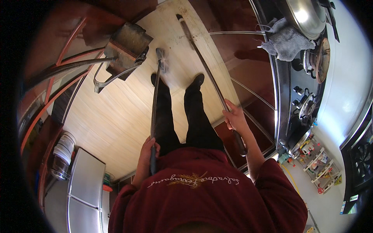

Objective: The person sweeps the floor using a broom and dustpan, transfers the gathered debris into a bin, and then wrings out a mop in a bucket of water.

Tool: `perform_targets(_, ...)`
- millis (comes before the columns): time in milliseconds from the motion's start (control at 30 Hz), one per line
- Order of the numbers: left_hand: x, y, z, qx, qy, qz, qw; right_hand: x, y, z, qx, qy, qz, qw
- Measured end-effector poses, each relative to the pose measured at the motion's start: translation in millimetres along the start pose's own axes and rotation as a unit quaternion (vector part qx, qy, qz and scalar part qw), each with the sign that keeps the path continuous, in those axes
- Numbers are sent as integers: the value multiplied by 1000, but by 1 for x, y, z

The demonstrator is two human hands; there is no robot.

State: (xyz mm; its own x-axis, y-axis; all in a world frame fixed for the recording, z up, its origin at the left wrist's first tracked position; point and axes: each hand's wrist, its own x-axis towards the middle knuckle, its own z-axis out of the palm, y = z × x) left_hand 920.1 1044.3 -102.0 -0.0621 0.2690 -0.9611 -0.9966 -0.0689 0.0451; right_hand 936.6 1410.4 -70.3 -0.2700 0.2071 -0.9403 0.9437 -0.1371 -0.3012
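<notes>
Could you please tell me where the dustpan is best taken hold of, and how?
Probably by its long handle, coming from above: it runs slim and leftward from the broad dustpan, crossing in front of red rails, with nothing seen covering it. The left hand, being nearer, would first need to let go of its pole.

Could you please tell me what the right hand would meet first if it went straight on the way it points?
Beyond the dark pole it holds, the right hand would probably meet the pale floor first, though depth is unclear.
</notes>
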Motion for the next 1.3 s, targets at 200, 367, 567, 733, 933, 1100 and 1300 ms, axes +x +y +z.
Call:
perform_targets(200, -18, 23, 2, -32, -35, 16, 999, 41, 28, 26, -37, 89, -5, 995)
perform_targets(367, -34, 36, -5, -7, -34, 11, 999, 124, 30, 80, -29, 132, -61, 989)
perform_targets(567, -68, 48, -9, 35, -17, -9, 999, 80, 16, 78, -76, 69, -29, 994)
perform_targets(733, -101, 65, -7, 146, -8, -15, 989, 61, 5, 53, -67, 81, -20, 994)
perform_targets(933, -117, 84, 7, 146, -6, -3, 989, 159, -6, 91, -312, 176, -135, 924)
perform_targets(1100, -117, 104, 31, 80, -38, 38, 995, 121, 42, 87, -383, 107, -83, 914)
perform_targets(1300, -90, 150, 63, -5, -139, 126, 982, 65, 24, 39, -257, 67, -30, 964)
